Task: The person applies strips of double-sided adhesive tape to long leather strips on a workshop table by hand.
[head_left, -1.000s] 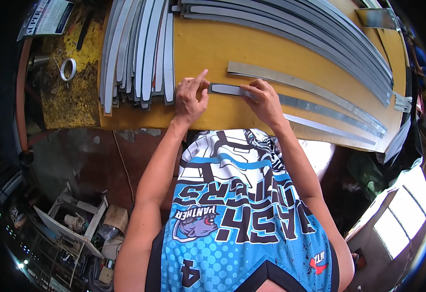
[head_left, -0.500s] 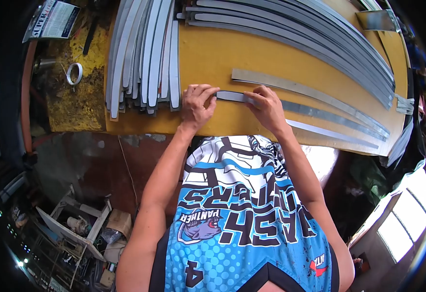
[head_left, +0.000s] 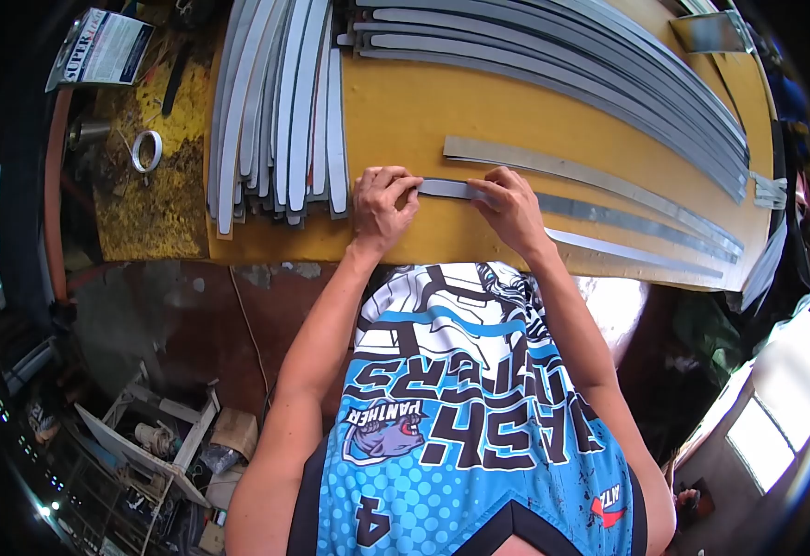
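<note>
Left hand (head_left: 383,213) and right hand (head_left: 510,208) pinch a flat, pale grey strip (head_left: 445,189). Piled grey strips (head_left: 305,102) lie at its ten o'clock.

The held strip (head_left: 444,189) is running between the left hand (head_left: 383,206) and the right hand (head_left: 508,204) at the near side of the table (head_left: 405,102). A strip bundle (head_left: 280,111) is lying to the left; a strip stack (head_left: 553,65) is occupying the far right. A tape roll (head_left: 136,152) is resting left of the bundle.

The head camera looks forward and down, near above left hand (head_left: 383,208), right hand (head_left: 510,207) and table (head_left: 400,107).
</note>
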Action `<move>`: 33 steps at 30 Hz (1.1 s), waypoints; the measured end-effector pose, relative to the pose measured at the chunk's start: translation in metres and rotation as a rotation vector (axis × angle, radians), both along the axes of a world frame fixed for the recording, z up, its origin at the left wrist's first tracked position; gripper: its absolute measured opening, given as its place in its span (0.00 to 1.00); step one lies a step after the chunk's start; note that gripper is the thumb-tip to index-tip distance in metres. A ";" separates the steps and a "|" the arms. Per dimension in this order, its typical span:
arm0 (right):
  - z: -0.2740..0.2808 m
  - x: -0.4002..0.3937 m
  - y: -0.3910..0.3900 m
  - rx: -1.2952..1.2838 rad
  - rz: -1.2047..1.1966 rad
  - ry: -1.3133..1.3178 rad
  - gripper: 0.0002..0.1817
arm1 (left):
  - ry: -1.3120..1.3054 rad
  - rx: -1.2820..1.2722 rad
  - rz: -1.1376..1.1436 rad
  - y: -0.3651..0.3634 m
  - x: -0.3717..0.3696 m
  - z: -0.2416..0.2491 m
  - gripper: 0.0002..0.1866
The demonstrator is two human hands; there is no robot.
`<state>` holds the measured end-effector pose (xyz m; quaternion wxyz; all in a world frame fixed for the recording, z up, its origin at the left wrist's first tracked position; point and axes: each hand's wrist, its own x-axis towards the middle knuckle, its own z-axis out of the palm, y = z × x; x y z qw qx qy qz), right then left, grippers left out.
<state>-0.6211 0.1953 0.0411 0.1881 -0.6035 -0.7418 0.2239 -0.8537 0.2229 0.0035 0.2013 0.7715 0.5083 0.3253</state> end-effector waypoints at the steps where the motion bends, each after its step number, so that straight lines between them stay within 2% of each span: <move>1: 0.000 0.000 0.000 0.003 -0.003 -0.002 0.16 | -0.002 0.003 -0.003 0.001 0.000 0.000 0.08; 11: -0.009 -0.002 -0.001 0.062 -0.020 0.046 0.15 | 0.017 0.010 0.039 0.002 0.003 0.005 0.07; 13: -0.037 -0.001 -0.003 0.124 0.005 0.051 0.16 | -0.009 0.027 0.028 0.000 0.003 0.002 0.07; 15: -0.039 -0.006 -0.009 0.242 -0.045 0.073 0.12 | -0.021 0.086 0.022 -0.001 0.005 -0.004 0.06; 16: -0.032 -0.008 -0.011 0.123 -0.068 0.053 0.11 | 0.016 0.086 0.018 -0.001 0.002 -0.009 0.06; 17: -0.041 -0.008 -0.010 0.196 -0.080 0.084 0.14 | 0.067 0.051 0.016 -0.002 0.005 0.000 0.07; 20: -0.042 -0.011 -0.008 0.188 -0.135 0.028 0.18 | 0.089 0.032 -0.023 0.002 0.009 0.003 0.08; 24: -0.031 -0.014 -0.005 0.189 -0.191 -0.025 0.21 | 0.096 -0.002 -0.045 0.012 0.000 -0.015 0.08; 31: 0.013 -0.002 -0.058 0.354 -0.573 0.028 0.17 | 0.104 -0.075 -0.092 0.028 -0.005 -0.019 0.05; 33: 0.017 -0.003 -0.098 0.463 -0.783 0.102 0.16 | 0.058 -0.126 -0.113 0.037 -0.008 -0.024 0.04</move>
